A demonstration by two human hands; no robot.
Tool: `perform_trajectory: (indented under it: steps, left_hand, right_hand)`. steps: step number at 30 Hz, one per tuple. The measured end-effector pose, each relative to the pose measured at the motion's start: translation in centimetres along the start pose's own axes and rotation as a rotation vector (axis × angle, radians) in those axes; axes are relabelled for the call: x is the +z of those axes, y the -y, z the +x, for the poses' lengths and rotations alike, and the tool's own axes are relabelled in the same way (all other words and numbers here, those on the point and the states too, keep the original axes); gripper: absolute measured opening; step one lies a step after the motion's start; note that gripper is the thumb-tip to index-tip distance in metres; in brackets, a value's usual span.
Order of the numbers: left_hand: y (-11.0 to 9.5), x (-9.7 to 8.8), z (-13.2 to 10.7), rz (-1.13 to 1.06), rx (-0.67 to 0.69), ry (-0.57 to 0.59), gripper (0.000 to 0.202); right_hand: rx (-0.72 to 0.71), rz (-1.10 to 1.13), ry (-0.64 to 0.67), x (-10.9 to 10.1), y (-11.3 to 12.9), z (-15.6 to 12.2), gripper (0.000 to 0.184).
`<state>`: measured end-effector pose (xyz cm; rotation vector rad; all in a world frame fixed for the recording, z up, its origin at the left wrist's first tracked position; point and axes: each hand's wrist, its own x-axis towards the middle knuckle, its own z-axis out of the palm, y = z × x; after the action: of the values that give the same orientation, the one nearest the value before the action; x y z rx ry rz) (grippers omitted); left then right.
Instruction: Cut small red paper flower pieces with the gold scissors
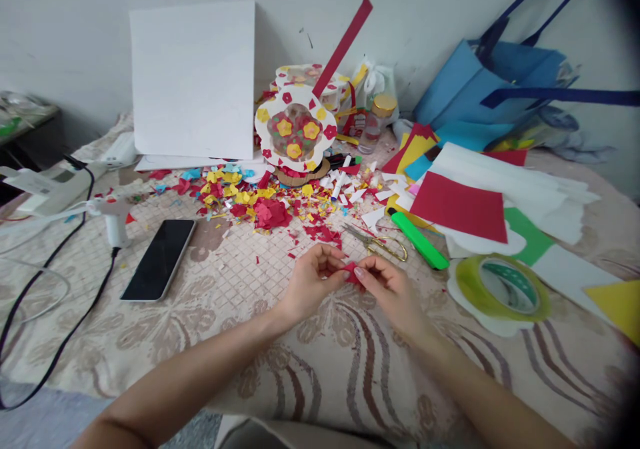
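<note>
My left hand (311,279) and my right hand (390,288) meet over the patterned cloth, both pinching a small red paper piece (351,272) between fingertips. The paper is mostly hidden by the fingers. Just beyond my hands lie gold-handled scissors (380,241) and a green utility knife (419,240). Further back sits a heap of red, yellow and blue paper scraps (260,202) and a white flower-shaped craft piece (295,129) decorated with red and yellow flowers.
A black phone (159,259) lies at left beside a glue gun (113,216) with black cable (60,302). A green tape roll (503,288) and coloured paper sheets (460,206) are at right. A white board (195,79) leans on the wall; a blue bag (480,89) stands back right.
</note>
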<state>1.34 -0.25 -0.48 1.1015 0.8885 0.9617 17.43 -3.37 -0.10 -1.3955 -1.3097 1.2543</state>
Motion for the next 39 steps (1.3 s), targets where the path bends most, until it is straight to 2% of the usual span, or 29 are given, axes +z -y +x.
perform_trajectory:
  steps: [9,26,35,39]
  left_hand:
    - [-0.59,0.09,-0.09,0.04,-0.008,-0.024,0.025]
    - [-0.33,0.23,-0.26,0.036,-0.006,-0.004,0.023]
    - [-0.42,0.18,-0.14,0.003,0.008,-0.014,0.022]
    - [-0.51,0.11,-0.1,-0.003,0.004,-0.037,0.023]
  right_hand:
    - [-0.016,-0.018,-0.011,0.09,0.12,0.02,0.017]
    - [-0.063,-0.086,-0.025,0.04,0.08,0.02,0.014]
    - [-0.046,-0.1,-0.028,0.24,0.22,-0.04,0.017]
    - [-0.01,-0.069,0.013,-0.41,0.14,0.21,0.025]
